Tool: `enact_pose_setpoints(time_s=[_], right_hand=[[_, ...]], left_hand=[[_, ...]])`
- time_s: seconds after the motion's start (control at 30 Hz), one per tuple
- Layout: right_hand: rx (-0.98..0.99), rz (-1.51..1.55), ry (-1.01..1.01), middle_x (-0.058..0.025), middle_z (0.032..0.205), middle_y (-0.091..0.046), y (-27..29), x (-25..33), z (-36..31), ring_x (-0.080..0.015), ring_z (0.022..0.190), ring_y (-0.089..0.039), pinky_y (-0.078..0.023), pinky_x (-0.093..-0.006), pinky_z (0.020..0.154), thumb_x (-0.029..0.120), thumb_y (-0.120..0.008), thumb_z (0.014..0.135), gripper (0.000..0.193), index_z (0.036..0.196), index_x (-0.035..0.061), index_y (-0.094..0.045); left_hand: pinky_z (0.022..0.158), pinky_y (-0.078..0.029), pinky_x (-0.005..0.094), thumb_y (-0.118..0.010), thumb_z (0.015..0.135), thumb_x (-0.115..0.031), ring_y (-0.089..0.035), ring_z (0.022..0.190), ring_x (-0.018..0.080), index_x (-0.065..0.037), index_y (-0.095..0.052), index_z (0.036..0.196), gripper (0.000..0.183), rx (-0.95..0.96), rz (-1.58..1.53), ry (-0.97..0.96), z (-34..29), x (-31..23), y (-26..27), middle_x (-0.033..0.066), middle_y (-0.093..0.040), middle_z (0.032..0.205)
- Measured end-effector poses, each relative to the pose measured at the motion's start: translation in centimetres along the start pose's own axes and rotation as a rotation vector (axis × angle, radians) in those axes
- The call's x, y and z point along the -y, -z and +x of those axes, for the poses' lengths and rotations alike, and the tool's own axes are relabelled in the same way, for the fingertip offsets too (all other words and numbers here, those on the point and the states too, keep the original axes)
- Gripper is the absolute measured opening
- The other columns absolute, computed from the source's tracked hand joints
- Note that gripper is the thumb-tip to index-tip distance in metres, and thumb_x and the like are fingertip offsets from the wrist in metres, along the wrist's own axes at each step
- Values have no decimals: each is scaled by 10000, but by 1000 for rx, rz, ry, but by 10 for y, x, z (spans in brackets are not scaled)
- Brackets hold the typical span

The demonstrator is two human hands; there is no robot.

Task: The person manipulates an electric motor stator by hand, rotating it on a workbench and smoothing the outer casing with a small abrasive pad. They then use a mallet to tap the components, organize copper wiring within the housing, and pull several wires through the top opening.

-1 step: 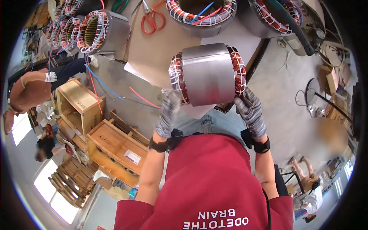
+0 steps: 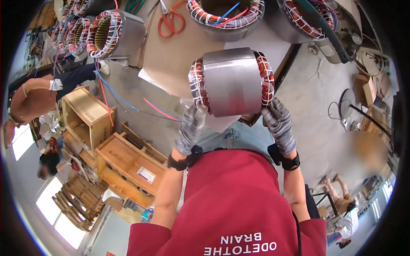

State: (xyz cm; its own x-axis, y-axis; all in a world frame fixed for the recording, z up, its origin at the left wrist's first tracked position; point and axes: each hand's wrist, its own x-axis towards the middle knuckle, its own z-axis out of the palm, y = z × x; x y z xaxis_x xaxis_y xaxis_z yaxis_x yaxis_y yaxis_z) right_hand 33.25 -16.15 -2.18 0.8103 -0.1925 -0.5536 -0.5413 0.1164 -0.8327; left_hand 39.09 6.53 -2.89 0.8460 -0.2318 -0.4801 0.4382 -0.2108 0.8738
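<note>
The left hand [image 2: 191, 128] and right hand [image 2: 279, 126], both in grey knitted gloves, sit at the two near lower corners of a wound motor stator [image 2: 232, 83]. The stator lies on its side between and just beyond them, its smooth steel body running crosswise. The left hand's bent fingers touch the laced left end winding [image 2: 197, 83]; the right hand's curled fingers are against the bottom of the right end winding [image 2: 265, 79]. Fingertips are partly hidden, so whether either hand grips the stator or only steadies it, I cannot tell.

The stator is at the near end of the table [image 2: 291, 57], over a brown paper sheet [image 2: 166, 64]; its underside is hidden. Farther out lie red-handled scissors [image 2: 165, 26], near an upright stator [image 2: 232, 33] with blue and red leads in its bore. Another stator [image 2: 279, 25] stands to the right, and a side-lying stator [image 2: 128, 36] at far left. Left of the person, wooden crates [image 2: 134, 160] stand on the floor [image 2: 318, 106].
</note>
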Motion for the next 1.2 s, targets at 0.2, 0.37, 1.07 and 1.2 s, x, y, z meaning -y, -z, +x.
enact_pose_setpoints(time_s=[0.2,0.37,1.07,1.2], right_hand=[[-57,-142,56,45,625,-494,3,9,-1,-35,555,-437,-374,-210,503,121,-600,800,108,855,29,-596],[0,-103,-1,16,721,-575,10,34,-3,-52,651,-498,-407,-190,615,116,-577,812,195,972,5,-596],[47,-338,322,-86,622,-546,-14,30,-5,-140,542,-492,-420,-257,539,95,-617,760,104,798,7,-575],[90,-446,366,-152,662,-570,-44,36,-10,-288,625,-588,-451,-334,561,120,-632,730,162,828,19,-552]], left_hand=[[682,-443,375,-468,813,-15,-557,819,288,-35,-470,1117,305,-125,1036,-673,-4,24,8,161,-563,989],[796,-428,382,-452,801,7,-524,924,323,-62,-402,1231,438,-53,859,-806,4,15,15,165,-517,1111],[698,-430,358,-464,872,-285,-557,799,332,19,-527,1021,344,-28,705,-401,22,-19,42,225,-560,860],[764,-429,329,-436,885,-262,-555,847,313,26,-526,1031,336,-3,592,-12,51,-36,62,210,-568,919]])
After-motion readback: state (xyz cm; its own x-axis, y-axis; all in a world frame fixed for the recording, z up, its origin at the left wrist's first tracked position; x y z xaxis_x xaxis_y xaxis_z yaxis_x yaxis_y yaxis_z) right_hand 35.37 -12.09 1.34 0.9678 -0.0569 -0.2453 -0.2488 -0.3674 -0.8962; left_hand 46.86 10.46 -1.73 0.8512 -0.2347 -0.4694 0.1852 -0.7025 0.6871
